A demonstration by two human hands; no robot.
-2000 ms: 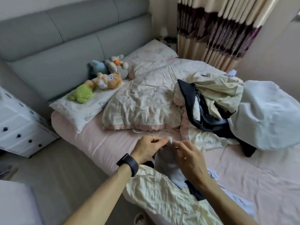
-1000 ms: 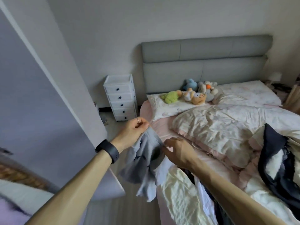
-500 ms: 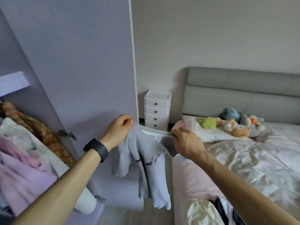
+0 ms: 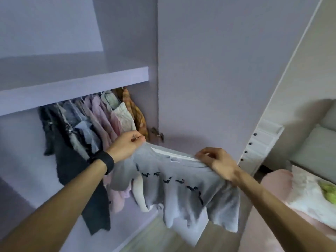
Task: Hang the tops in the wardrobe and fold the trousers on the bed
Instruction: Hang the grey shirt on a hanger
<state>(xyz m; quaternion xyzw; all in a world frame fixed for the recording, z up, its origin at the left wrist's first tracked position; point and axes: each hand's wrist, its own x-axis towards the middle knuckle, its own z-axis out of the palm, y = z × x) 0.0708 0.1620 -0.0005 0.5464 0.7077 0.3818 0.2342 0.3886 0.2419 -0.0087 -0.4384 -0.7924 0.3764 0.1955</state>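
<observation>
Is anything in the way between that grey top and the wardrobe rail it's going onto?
Nothing blocks the way: the wardrobe is open just beyond the top, gripped by the left hand and right hand. But hung clothes pack the space under the shelf to its right end, so a free gap looks scarce.

Colours, wardrobe side.
Top [image 4: 181, 193]: pale grey, row of small black marks across chest. Wardrobe [image 4: 200, 70]: lilac. Hung clothes [image 4: 101, 120]: black, blue, pink, cream, orange-brown check. Wristband [image 4: 107, 161]: black.

White drawer chest [image 4: 261, 142] (dark knobs) at right; green plush toy [image 4: 329, 192] on white pillow [image 4: 305, 188].
</observation>
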